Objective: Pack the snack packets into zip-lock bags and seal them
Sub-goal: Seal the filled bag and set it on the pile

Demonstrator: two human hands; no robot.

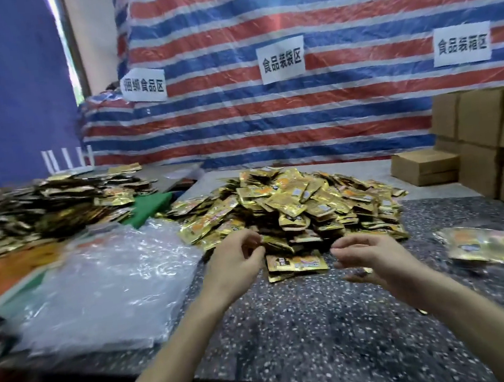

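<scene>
At the counter's [290, 327] middle, we flank the packet pile [292, 205] to gather from it: left hand [236, 264] curled, grip unclear; right hand [372, 256] relaxed, empty; bags [99, 284] ready by the left edge.

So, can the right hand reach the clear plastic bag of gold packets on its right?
Probably yes: only bare speckled tabletop lies between the right hand and that clear plastic bag.

Bare left hand [235, 267], bare right hand [373, 259], bare forearms [179, 338], slender fingers [348, 242]
</scene>
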